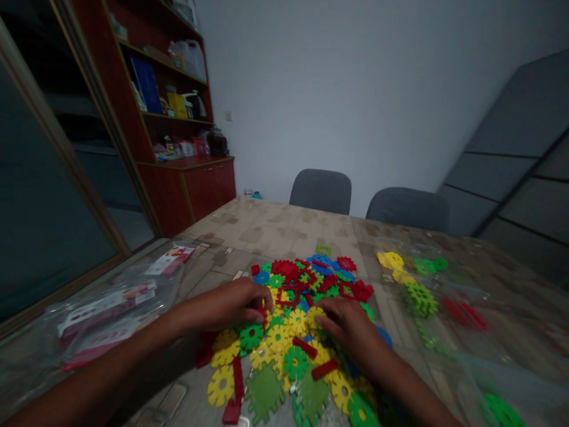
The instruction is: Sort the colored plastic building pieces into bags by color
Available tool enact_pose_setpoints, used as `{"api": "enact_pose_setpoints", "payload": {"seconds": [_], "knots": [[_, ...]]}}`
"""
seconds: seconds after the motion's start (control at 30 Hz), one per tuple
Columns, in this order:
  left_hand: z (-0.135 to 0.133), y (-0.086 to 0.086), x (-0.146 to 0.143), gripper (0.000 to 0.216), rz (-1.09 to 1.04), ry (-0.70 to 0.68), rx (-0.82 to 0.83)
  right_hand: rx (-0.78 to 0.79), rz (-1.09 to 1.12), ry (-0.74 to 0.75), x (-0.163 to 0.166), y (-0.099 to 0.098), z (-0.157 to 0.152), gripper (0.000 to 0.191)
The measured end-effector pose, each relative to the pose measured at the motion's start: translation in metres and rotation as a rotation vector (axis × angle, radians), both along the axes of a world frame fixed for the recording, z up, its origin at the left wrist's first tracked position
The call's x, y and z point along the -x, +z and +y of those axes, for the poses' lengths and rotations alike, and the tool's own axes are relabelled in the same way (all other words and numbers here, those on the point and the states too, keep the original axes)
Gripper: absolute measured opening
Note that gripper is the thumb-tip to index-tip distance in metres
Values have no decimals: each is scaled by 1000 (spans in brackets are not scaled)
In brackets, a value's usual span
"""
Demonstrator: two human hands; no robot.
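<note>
While the left hand [231,305] curled over the pile of plastic gear pieces [293,284] on the table [275,228], its grip hidden, and the right hand [351,325] lay open on yellow gears [279,338], a careless sweep could have pushed loose pieces off the near edge.

Packet labels [104,308]: red-and-white print, too blurred to read.
Card [173,258]: print too small to read.
Gear pieces [278,338]: no lettering to be made out.
Shelf boxes [178,105]: nothing legible.
</note>
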State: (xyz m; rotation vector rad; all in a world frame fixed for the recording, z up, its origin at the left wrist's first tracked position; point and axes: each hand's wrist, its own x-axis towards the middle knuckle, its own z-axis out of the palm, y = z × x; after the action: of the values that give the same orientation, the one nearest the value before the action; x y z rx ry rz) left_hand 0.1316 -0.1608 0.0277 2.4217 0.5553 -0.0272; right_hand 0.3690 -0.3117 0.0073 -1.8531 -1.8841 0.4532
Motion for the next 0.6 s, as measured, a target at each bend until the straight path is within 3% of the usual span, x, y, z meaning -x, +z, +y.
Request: {"api": "enact_pose_setpoints", "payload": {"seconds": [0.1, 0.23, 0.47, 0.6], "knots": [[1, -4, -1, 18, -11, -13, 27, 27, -22, 29, 18, -8, 5, 11], [-4, -15, -6, 26, -27, -20, 24, 78, -65, -20, 31, -14, 8, 24], [-13, -9, -9, 12, -33, -49, 23, 71, -82, -81, 31, -15, 9, 26], [-15, -15, -13, 7, -47, -49, 64, 68, -69, -98, 32, -22, 10, 23]]}}
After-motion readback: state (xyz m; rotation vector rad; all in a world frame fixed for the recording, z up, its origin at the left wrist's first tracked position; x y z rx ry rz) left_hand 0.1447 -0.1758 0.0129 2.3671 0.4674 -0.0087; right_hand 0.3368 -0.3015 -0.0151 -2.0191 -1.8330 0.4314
